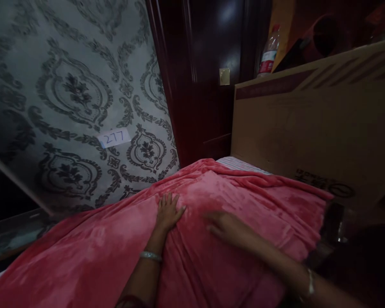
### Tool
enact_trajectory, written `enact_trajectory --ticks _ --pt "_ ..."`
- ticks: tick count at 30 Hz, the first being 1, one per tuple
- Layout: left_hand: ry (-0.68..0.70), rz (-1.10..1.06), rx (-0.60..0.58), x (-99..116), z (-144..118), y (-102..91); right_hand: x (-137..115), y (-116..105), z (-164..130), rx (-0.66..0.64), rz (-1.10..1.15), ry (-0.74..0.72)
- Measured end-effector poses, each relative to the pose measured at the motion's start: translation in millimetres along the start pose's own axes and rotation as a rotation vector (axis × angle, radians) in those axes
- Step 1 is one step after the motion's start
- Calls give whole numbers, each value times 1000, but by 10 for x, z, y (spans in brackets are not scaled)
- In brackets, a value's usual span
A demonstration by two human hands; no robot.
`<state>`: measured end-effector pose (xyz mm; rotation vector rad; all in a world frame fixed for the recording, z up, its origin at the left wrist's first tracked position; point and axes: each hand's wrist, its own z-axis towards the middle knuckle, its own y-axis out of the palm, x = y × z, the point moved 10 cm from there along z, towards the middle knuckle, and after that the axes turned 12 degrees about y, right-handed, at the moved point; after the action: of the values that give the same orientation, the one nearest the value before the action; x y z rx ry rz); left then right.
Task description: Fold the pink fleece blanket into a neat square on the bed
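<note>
A pink blanket (211,239) fills the lower half of the frame, spread over a bed. The left hand (168,212) rests flat on it at centre, fingers spread, grasping nothing. The right hand (225,226), blurred, lies open just right of it. Smoothing goes best with flat palms sweeping outward toward the edges.
</note>
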<state>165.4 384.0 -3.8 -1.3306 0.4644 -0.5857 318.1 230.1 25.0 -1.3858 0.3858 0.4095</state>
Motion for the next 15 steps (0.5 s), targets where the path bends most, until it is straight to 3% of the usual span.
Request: enact_trajectory --ticks 3,6,10,15 --pt "-30 -6 35 -40 -8 -21 618 -468 590 148 -15 288" --pt "-57 -45 33 -89 -2 19 1092 -695 1013 191 -25 458" --pt "-56 -108 41 -119 11 55 1415 -662 1339 144 -12 556" --pt "-48 -115 20 -124 21 70 1486 -531 1617 123 -14 601"
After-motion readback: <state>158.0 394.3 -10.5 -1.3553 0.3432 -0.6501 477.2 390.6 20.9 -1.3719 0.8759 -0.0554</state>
